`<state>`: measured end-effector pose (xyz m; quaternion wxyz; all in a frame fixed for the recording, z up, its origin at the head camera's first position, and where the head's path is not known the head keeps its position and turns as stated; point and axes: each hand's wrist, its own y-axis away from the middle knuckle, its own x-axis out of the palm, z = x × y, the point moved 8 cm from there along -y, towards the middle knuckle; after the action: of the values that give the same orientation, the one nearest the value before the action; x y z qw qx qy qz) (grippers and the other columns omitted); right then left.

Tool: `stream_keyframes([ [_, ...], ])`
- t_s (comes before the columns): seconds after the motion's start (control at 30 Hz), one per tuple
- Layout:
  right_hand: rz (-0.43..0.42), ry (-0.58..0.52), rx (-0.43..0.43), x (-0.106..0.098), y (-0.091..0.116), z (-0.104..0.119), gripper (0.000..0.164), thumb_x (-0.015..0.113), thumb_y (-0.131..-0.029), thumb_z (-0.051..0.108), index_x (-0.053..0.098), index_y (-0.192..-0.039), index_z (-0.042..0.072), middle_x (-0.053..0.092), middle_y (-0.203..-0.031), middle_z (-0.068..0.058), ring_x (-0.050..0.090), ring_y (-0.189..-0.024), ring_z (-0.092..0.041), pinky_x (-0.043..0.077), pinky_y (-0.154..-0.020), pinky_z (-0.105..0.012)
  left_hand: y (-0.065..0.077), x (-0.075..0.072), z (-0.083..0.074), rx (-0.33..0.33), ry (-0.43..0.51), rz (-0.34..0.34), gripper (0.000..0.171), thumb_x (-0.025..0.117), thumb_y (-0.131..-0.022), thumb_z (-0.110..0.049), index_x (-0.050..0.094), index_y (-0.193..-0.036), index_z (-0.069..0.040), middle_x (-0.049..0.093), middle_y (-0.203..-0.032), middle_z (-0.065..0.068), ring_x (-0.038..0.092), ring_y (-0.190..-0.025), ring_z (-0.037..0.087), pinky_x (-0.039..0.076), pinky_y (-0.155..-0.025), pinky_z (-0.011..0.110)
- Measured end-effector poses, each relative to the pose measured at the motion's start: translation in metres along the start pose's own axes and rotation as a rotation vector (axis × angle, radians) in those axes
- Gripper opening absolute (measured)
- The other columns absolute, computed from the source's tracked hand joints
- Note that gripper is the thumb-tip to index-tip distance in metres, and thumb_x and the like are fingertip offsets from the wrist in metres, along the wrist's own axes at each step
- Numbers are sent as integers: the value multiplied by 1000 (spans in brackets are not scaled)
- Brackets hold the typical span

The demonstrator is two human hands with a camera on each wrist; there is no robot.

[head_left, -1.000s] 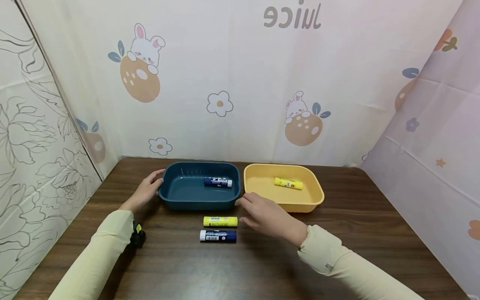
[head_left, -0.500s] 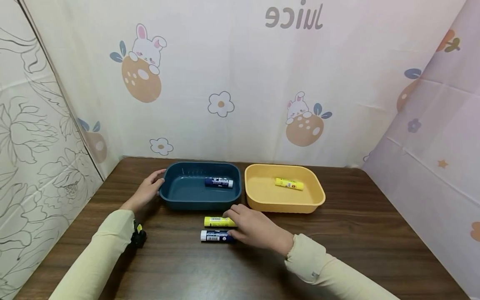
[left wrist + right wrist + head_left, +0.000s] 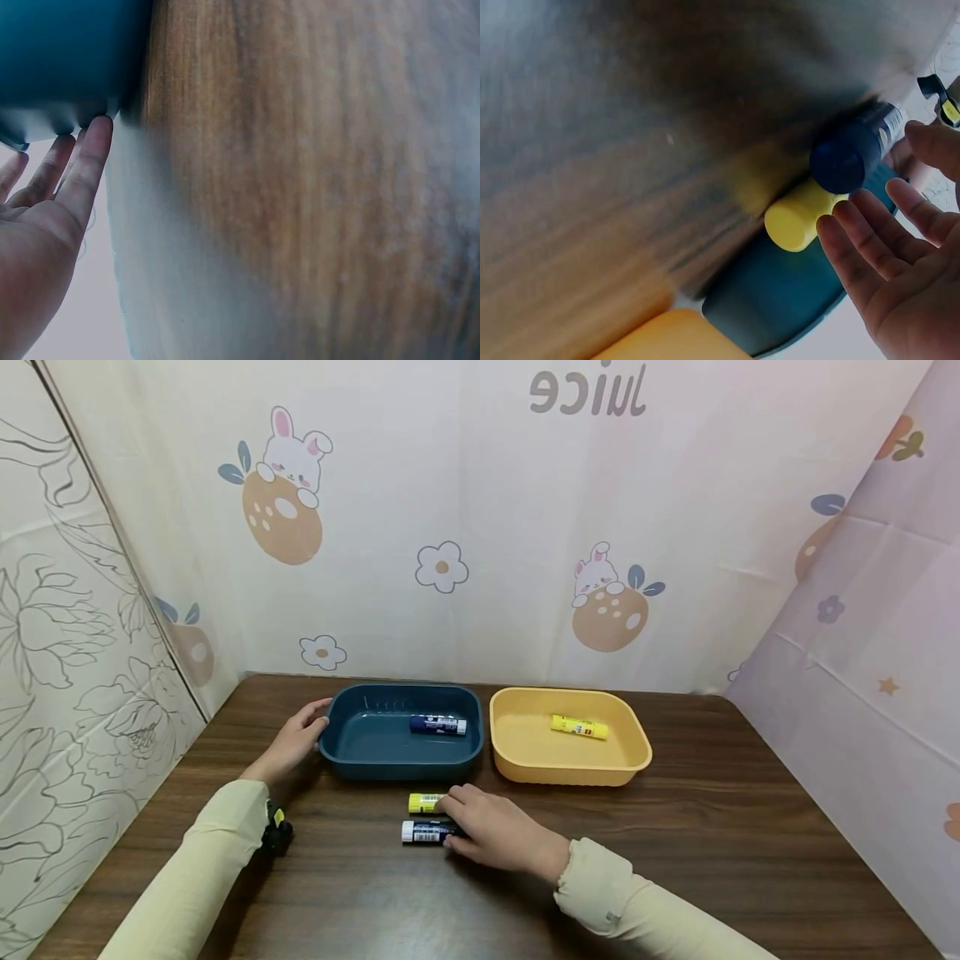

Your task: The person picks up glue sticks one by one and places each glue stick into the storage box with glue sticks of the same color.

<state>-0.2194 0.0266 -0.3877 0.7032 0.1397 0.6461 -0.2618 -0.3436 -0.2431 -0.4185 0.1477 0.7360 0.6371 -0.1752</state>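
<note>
a: left hand [image 3: 295, 739]?
b: at the left end of the blue tray [image 3: 390, 772]. fingers extended, tips resting against the outer wall in the left wrist view; not wrapped round it.

a: right hand [image 3: 491, 827]?
b: over the right ends of two tubes lying on the brown table [image 3: 360, 902]. fingers loosely spread in the right wrist view, thumb apart from them, no grip made. whether any fingertip touches a tube, cannot tell.

a: position of those tubes?
b: side by side in front of the blue tray, both lying flat. yellow tube [image 3: 424, 803] nearer the tray; navy tube [image 3: 424, 832] nearer the person, white end to the left, barcode label visible. their right ends are hidden by the hand in the head view.

a: tray contents?
b: blue tray: a second navy tube [image 3: 437, 725], on its side toward the right wall, white end to the right. yellow tray [image 3: 570, 776], just right of the blue one: a second yellow tube [image 3: 579, 727], lying slightly slanted.

a: surroundings?
b: black device [image 3: 277, 833] at the left wrist; pale curtain [image 3: 495, 485] behind the table, printed with rabbits and flowers.
</note>
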Motion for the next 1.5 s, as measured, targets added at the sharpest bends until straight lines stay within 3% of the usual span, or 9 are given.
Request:
stream_keyframes([
  [0.63,41,47,-1,17,-3,4,36,70,-87,21,57,-119,12,56,-111,0,54,-100,-9,49,-82,-25,0,0,-1,-6,0,7,51,31,-105,-23,21,-149,-1,40,-133,30,48,-109,39,49,-88,41],
  [0.93,35,80,-15,17,-4,7,34,69,-87,15,57,-119,11,58,-109,-1,56,-99,-11,50,-80,-26,1,-1,-1,2,-12,1,50,32,-105,-22,22,-149,-1,43,-128,30,49,-107,39,50,-87,41],
  [1.13,47,72,-21,18,-5,8,33,68,-88,13,57,-119,11,58,-110,-2,56,-101,-11,50,-82,-26,1,0,0,-2,6,7,51,31,-105,-22,21,-150,-1,40,-133,31,48,-111,40,47,-91,48],
  [1.5,31,46,-32,9,-5,10,34,69,-88,11,57,-120,11,58,-111,-2,55,-100,-11,50,-84,-24,0,0,1,-6,15,8,51,31,-105,-24,21,-150,-2,37,-137,31,46,-114,41,46,-93,49],
])
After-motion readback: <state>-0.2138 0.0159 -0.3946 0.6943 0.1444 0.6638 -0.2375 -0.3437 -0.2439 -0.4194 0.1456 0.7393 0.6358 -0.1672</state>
